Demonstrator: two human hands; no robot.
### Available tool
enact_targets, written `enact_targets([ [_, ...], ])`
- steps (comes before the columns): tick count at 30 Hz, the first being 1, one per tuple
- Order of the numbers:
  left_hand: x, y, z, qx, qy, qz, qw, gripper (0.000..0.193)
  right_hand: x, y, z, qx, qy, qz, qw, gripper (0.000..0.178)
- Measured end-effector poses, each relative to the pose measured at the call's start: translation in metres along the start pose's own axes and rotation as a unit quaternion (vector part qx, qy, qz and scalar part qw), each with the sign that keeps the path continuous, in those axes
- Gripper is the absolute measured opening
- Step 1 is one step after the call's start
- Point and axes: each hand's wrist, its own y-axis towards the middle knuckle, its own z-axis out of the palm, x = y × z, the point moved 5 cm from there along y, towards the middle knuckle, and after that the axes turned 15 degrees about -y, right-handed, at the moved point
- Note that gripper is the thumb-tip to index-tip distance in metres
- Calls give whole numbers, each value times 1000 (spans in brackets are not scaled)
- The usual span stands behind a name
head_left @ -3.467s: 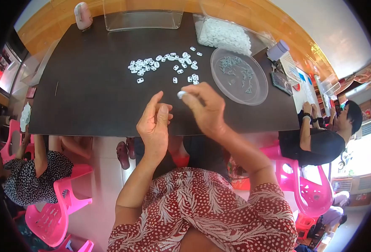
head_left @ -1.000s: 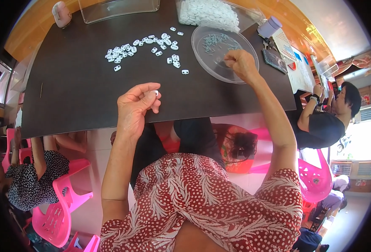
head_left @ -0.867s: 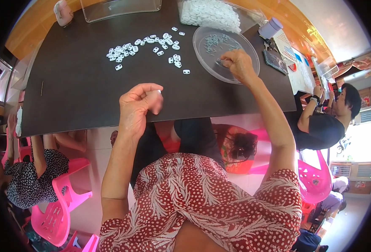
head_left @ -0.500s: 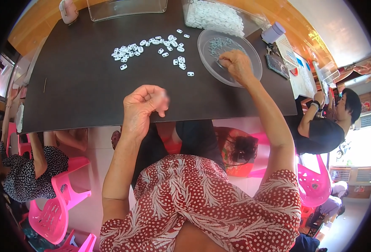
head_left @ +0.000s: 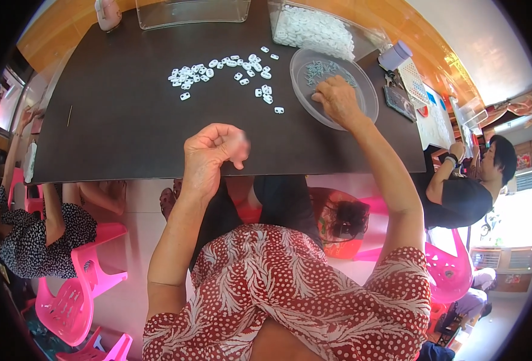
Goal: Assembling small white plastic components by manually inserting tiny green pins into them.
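Note:
Near the front edge of the dark table, my left hand (head_left: pixel 214 150) is raised with its fingers curled in against the thumb. The fingertips are smeared, and what they hold, if anything, cannot be made out. My right hand (head_left: pixel 338 103) reaches into a round see-through plastic dish (head_left: pixel 368 111), its fingers pinched together low over the near side. Small grey-blue screws (head_left: pixel 319 69) lie loose in the far part of that dish. Between the hands and the far edge, several small white oval plastic pieces with two holes (head_left: pixel 187 75) are scattered in a loose arc.
A clear box of white pieces (head_left: pixel 314 30) stands behind the dish, and another clear bin (head_left: pixel 193 24) at the far edge. A lilac-lidded cup (head_left: pixel 395 55) and a phone (head_left: pixel 400 103) sit at right. People sit at both sides; a pink chair (head_left: pixel 67 310) is at left.
The table and its things appear slightly lower and further right in the picture. My right hand stays in the dish, its fingers a little lower; my left hand keeps its curled pose.

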Motion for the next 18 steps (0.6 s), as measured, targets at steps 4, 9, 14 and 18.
enact_targets([
  [4,0,0,-1,0,-5,-1,1000,9,-4,1,7,17,-7,40,999,15],
  [9,0,0,-1,-2,-10,4,1000,9,-8,3,16,32,-17,44,998,14],
  [14,1,-1,0,-13,-24,18,999,9,-11,0,16,34,-12,59,998,14],
  [18,-4,-4,0,-15,54,64,996,9,-14,-5,11,72,21,137,988,15],
])
